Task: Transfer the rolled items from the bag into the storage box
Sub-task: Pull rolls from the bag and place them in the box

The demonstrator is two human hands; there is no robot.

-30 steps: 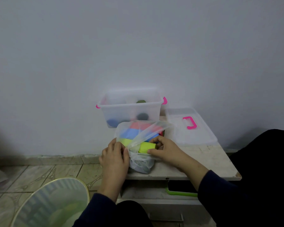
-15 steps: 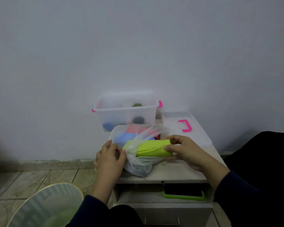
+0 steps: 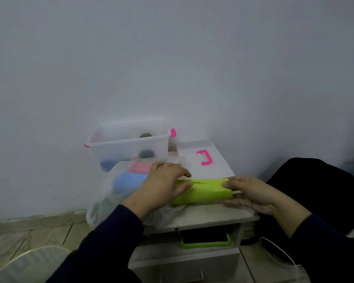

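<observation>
There is a single view, from a wide-angle camera on the person's head, looking forward and down. It sits close above both forearms, whose dark sleeves enter from the bottom edge, the left hand point(image 3: 164, 181) and right hand point(image 3: 251, 194) meeting near the centre. The small cabinet top point(image 3: 204, 214) lies just below mid-frame, with the clear storage box point(image 3: 129, 146) behind it against the wall. Bare wall point(image 3: 172, 58) fills the whole upper half, and tiled floor point(image 3: 29, 235) shows at lower left. The edges bend slightly with the wide lens, and the picture is somewhat blurred.
</observation>
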